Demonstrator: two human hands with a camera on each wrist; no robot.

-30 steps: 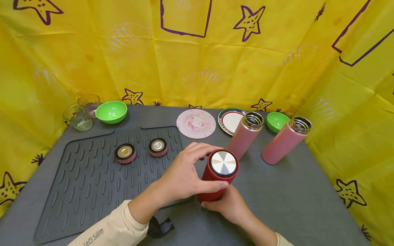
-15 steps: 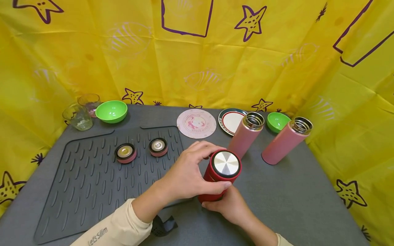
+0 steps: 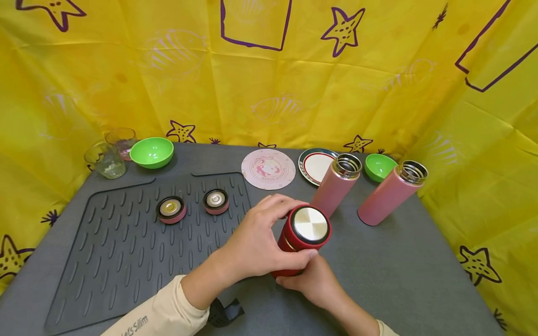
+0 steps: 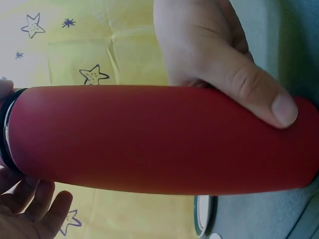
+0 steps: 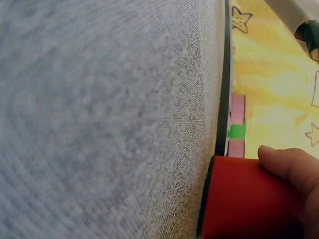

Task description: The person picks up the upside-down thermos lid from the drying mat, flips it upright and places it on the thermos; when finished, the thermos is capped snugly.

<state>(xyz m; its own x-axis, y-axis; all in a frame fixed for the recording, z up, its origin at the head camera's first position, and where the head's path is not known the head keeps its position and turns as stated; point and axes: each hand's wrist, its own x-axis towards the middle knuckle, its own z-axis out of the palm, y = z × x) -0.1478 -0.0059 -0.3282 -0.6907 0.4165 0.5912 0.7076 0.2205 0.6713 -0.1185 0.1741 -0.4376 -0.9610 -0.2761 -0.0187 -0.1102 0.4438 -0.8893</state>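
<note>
A red flask [image 3: 294, 254] stands on the grey table [image 3: 403, 270] near the front middle. My left hand [image 3: 254, 240] grips its red lid with the steel top [image 3: 310, 224], fingers curled round the rim. A pale ring shows between lid and body. My right hand [image 3: 312, 283] holds the flask low on its body. In the left wrist view the red flask body [image 4: 159, 139] fills the frame, with the right hand's thumb [image 4: 259, 94] on it. The right wrist view has the flask's base [image 5: 249, 199] on the grey table [image 5: 99, 99].
Two pink lidless flasks [image 3: 336, 185] [image 3: 391, 192] stand right of the red one. Two pink lids [image 3: 171, 209] [image 3: 216, 201] lie on the dark ribbed mat [image 3: 117, 252]. Green bowls [image 3: 152, 152] [image 3: 378, 166], two glasses [image 3: 105, 160], a coaster [image 3: 268, 168] and a plate [image 3: 314, 164] line the back.
My left hand has turned the lid; the steel top's sheen has rotated and a pale ring now shows under the lid. The flask top has shifted slightly right.
</note>
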